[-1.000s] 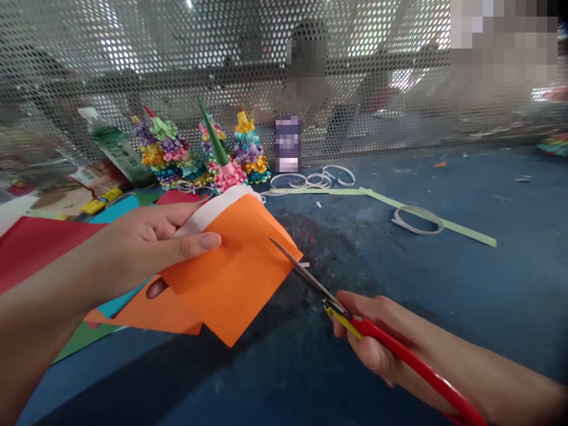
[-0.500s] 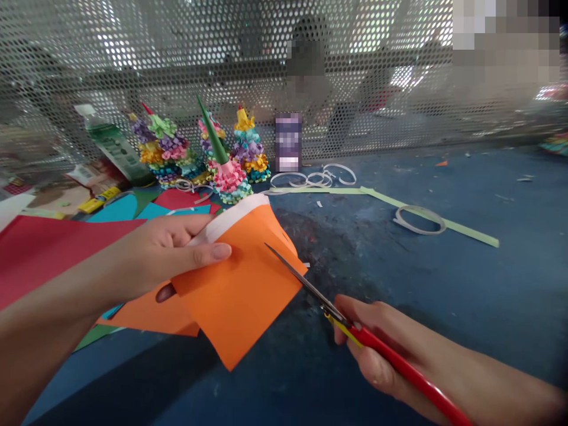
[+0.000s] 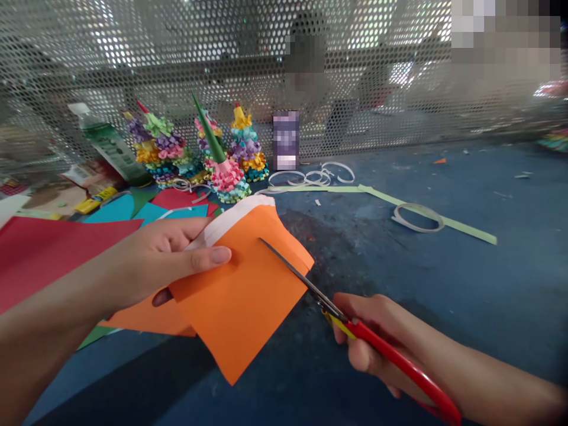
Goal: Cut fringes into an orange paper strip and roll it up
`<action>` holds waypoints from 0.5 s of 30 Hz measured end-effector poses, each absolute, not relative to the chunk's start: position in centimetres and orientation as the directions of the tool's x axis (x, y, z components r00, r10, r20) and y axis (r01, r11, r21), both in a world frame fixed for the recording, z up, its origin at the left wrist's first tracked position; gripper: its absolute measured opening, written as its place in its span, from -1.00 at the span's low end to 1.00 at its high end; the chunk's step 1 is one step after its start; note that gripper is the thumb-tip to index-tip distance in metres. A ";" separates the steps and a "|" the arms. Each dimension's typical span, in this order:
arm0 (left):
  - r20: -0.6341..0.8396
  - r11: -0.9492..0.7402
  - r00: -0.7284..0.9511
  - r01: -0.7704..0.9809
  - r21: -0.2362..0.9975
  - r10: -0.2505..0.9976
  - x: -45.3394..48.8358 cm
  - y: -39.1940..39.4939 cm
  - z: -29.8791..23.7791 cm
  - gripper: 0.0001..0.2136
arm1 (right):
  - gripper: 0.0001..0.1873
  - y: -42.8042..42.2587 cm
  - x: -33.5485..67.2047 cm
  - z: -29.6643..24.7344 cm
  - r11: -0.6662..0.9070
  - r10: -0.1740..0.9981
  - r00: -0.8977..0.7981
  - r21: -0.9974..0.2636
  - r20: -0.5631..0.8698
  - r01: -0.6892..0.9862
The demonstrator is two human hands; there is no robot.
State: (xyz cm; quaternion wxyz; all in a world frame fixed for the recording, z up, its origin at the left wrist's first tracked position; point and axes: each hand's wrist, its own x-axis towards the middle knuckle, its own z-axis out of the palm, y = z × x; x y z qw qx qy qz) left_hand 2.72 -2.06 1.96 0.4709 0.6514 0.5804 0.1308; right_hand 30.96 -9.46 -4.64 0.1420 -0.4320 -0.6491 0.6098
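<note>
Between the thumb and fingers of my left hand (image 3: 177, 254) is a sheet of orange paper (image 3: 248, 307) with a white strip (image 3: 242, 214) along its upper edge. My right hand (image 3: 377, 337) is closed around a pair of scissors (image 3: 399, 361) with red and yellow handles. The blades lie across the right part of the orange paper, their tip pointing up and left toward my left thumb. One blade passes over the sheet; the other is hidden behind it. Under my left wrist, another orange sheet (image 3: 151, 316) lies on the table.
Curled-paper cones (image 3: 228, 177) stand at the back beside a tilted green bottle (image 3: 110, 148) and a phone (image 3: 286, 142). Red paper (image 3: 57, 248) and a yellow glue tube (image 3: 95, 200) lie left. A pale green strip (image 3: 426, 213) and a coiled strip (image 3: 417, 218) lie right. A perforated metal panel (image 3: 177, 71) rises behind.
The scissors have cut further into the orange paper, and its right side above the blades has spread apart from the lower part. Both hands stay nearly in place.
</note>
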 end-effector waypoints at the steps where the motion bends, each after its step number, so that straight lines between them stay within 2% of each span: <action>1: -0.397 0.125 0.305 0.636 0.761 0.866 2.6 -2.0 1.9 -0.67 | -0.47 -9.5 31.0 -4.8 -0.083 0.750 -0.581 -0.917 -0.316 0.391; 4: -0.450 0.145 0.350 0.634 0.760 0.822 2.6 -1.8 1.4 -0.67 | -0.45 -9.8 30.9 -4.9 0.002 0.797 -0.550 -0.911 -0.248 0.413; 7: -0.458 0.143 0.423 0.593 0.793 0.782 2.8 -2.0 0.9 -0.70 | -0.48 -10.0 30.9 -5.0 0.013 0.799 -0.550 -0.908 -0.243 0.420; 15: -0.451 0.171 0.480 0.520 0.837 0.752 2.9 -2.4 0.3 -0.75 | -0.53 -10.2 31.2 -8.5 -0.181 0.769 -0.538 -0.926 -0.344 0.332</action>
